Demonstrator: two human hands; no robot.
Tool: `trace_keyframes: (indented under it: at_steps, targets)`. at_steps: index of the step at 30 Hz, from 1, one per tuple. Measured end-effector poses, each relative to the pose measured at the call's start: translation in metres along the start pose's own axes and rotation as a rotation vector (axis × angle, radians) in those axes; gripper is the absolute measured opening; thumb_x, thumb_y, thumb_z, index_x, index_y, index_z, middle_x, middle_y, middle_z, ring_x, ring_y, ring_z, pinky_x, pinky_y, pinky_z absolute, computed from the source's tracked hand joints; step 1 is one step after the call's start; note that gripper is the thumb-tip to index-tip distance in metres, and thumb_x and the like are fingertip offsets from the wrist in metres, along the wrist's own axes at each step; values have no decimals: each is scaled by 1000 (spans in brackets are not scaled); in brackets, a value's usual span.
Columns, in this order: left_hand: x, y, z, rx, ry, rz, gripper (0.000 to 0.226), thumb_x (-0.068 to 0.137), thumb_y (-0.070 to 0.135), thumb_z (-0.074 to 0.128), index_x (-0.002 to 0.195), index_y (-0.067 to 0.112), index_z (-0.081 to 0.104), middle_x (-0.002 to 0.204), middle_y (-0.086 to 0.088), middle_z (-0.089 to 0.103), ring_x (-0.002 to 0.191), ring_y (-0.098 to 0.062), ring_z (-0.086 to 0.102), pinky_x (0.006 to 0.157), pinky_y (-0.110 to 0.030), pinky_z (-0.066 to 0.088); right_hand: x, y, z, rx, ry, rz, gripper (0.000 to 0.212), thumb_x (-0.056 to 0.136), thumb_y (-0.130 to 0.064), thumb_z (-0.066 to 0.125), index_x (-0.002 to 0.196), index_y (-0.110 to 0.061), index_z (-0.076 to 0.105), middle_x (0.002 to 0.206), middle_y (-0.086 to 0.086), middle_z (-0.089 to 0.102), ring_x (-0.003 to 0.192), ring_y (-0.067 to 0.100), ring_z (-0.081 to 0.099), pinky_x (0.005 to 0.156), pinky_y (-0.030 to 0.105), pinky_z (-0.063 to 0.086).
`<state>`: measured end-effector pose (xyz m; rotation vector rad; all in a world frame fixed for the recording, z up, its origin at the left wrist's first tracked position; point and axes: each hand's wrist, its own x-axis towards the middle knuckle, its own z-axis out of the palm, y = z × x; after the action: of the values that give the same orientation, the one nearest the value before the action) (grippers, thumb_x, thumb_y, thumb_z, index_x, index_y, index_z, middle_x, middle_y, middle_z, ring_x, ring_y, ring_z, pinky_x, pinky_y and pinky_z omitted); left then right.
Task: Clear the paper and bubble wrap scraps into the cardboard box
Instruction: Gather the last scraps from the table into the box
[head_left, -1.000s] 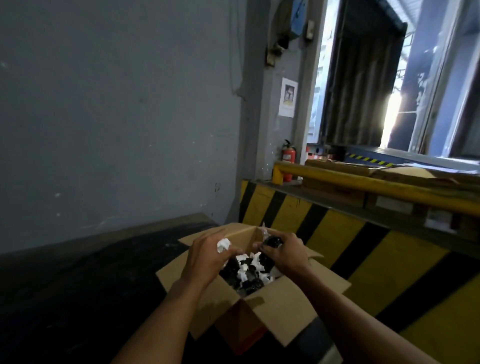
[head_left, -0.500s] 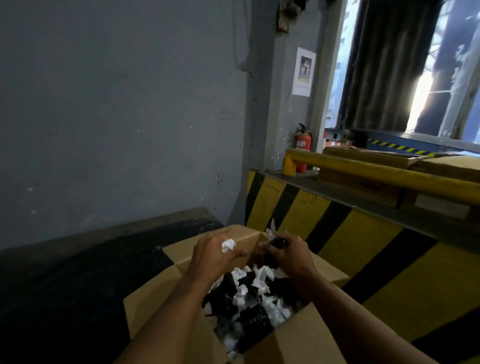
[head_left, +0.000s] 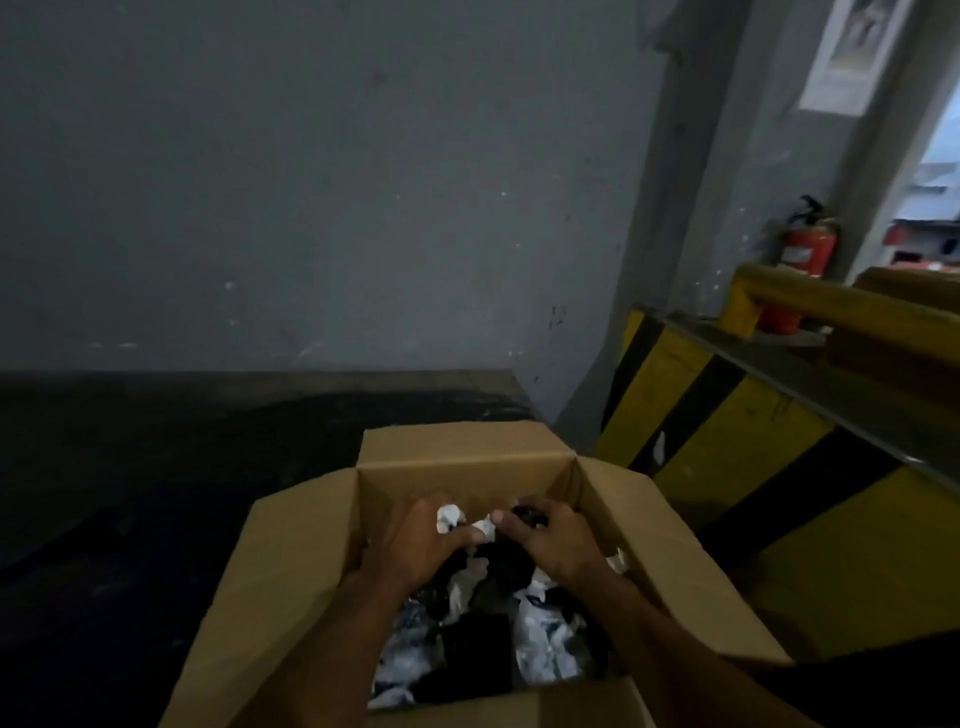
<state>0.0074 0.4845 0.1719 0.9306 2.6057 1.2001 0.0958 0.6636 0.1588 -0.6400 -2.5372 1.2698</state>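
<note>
An open cardboard box (head_left: 457, 457) stands on the dark floor with its flaps spread. Crumpled white and black scraps (head_left: 540, 644) fill its bottom. Both hands are inside the box opening, above the pile. My left hand (head_left: 421, 545) grips a crumpled white paper scrap (head_left: 449, 517) between thumb and curled fingers. My right hand (head_left: 556, 540) is curled round a dark scrap (head_left: 527, 514) whose material I cannot make out. The two hands nearly touch at the thumbs.
A grey wall (head_left: 311, 182) rises just behind the box. To the right runs a yellow-and-black striped barrier (head_left: 737, 447) with a yellow rail (head_left: 841, 306) on top. A red fire extinguisher (head_left: 802, 254) stands in the corner.
The view has tilted down and come closer to the box. Both hands have moved lower into the opening, holding the same scraps.
</note>
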Motion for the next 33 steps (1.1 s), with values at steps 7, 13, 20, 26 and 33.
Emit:
trace_keyframes:
  at_steps: [7, 13, 20, 26, 33]
  targets:
    - [-20, 9, 14, 176, 20, -160, 41, 94, 59, 35, 101, 32, 66, 110, 3, 62, 99, -15, 57, 91, -37, 45, 13, 16, -8, 21, -51, -27, 42, 88, -62, 44, 104, -31, 68, 105, -1, 71, 101, 21, 64, 94, 42, 49]
    - [-26, 17, 2, 316, -11, -215, 56, 101, 24, 32, 150, 37, 8, 95, -10, 67, 85, -26, 61, 84, -43, 49, 14, 10, -9, -7, -32, -90, 34, 94, -46, 50, 102, -19, 70, 97, 8, 72, 94, 28, 65, 87, 41, 51]
    - [-32, 5, -5, 286, 62, -139, 57, 96, 33, 44, 149, 27, 23, 133, -10, 53, 112, -25, 54, 98, -42, 44, 2, -2, -12, -43, -13, -112, 33, 94, -47, 50, 96, -20, 70, 91, 6, 71, 90, 26, 65, 83, 38, 52]
    - [-51, 6, -44, 326, 224, -94, 39, 93, 38, 48, 129, 22, 51, 134, -3, 53, 114, -20, 55, 95, -37, 45, -15, -47, 7, -70, 50, -185, 30, 96, -40, 50, 95, -16, 68, 90, 7, 69, 86, 25, 62, 78, 34, 49]
    - [-125, -37, -148, 418, 352, -132, 54, 94, 43, 49, 140, 15, 43, 139, -9, 46, 124, -25, 46, 103, -42, 42, -55, -141, 105, -44, 93, -305, 36, 93, -47, 51, 101, -17, 69, 99, 5, 69, 92, 23, 63, 79, 29, 47]
